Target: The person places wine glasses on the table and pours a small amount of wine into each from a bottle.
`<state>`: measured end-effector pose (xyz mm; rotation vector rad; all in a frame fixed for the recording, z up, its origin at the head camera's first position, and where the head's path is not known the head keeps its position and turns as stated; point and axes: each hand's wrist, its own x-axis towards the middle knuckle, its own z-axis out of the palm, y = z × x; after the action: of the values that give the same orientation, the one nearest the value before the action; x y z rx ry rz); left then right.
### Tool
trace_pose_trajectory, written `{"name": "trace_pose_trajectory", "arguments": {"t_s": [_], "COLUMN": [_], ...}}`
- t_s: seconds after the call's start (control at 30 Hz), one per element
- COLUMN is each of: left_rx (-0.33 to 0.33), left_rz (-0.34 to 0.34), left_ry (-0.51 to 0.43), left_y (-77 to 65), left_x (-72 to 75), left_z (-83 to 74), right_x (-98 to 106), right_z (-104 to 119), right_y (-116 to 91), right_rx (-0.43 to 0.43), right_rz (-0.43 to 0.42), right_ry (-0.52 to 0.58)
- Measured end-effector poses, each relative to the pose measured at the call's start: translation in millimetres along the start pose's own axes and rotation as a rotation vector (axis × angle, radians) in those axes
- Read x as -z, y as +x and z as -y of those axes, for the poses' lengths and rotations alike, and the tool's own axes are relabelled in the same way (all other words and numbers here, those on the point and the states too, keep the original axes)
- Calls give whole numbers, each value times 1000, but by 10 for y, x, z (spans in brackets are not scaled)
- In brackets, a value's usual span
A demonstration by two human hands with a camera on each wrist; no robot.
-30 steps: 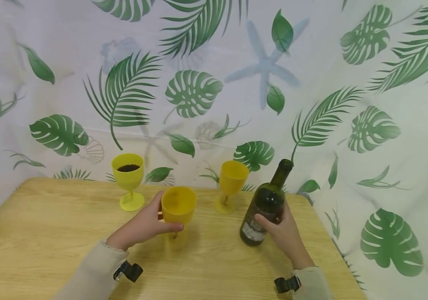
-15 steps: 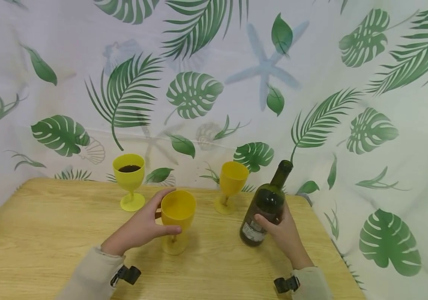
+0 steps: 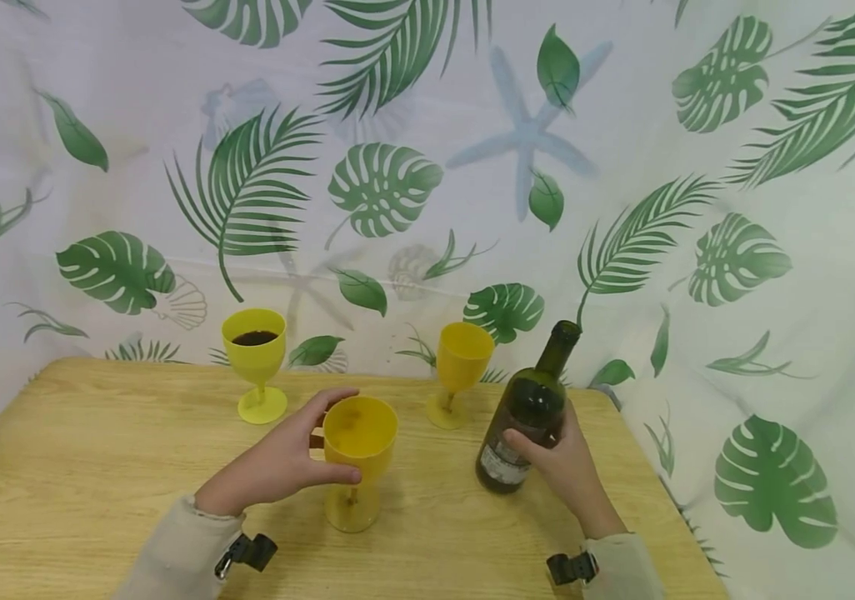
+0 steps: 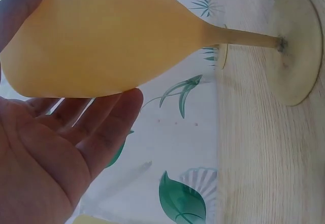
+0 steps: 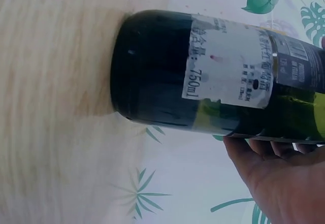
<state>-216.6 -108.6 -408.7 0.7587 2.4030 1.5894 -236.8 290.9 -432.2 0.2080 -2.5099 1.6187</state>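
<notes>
Covering most of the frame, a leaf-print backdrop cloth [image 3: 412,67] hangs behind a pale wooden table [image 3: 120,467] that fills the bottom. Right of centre, a dark green wine bottle [image 3: 528,408] slants toward the upper right; true tilt, cannot tell. Right hand [image 3: 564,467] grips it round the middle; no clear shift there over the last second.

Below centre, left hand [image 3: 285,462] grips an orange-yellow goblet [image 3: 360,450] by its bowl, mouth upward, no liquid visible inside. Change noted: this goblet and its hand have come toward the lower edge, nearer the person. Judgement: the left hand does the moving while the right holds steady, and the goblet is now farther from the pair at the back. Foot touching the wood or just above: unsure.

Back edge of table: a lemon-yellow goblet [image 3: 257,358] left of centre, an amber goblet [image 3: 463,362] right of centre. Smaller: white label [image 5: 228,61] low on the bottle; black wrist mount [image 3: 251,552] at lower left. Smallest: dark liquid [image 3: 255,338] in the lemon-yellow one.
</notes>
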Motion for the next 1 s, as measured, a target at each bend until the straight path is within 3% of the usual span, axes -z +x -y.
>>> {"name": "trace_pose_trajectory", "arguments": {"t_s": [0.37,0.57,0.87,1.0], "left_rx": [-4,1,-14,-14], "left_rz": [1,13,25,15], "left_ry": [5,-10,-21,-16], "left_y": [-16,-24,-23,-20], "left_x": [-1,-13,-23,-20], "left_z": [-25,-39,-52,-48], "right_x": [-50,-128,-221,-289], "right_z": [78,159,211,224], "right_y": [-24,-60,-106,-117], "right_rx": [-31,-6,-52,-66], "right_rz": [-24,-1,81,95], "right_ry": [-149,-167,-2,11]}}
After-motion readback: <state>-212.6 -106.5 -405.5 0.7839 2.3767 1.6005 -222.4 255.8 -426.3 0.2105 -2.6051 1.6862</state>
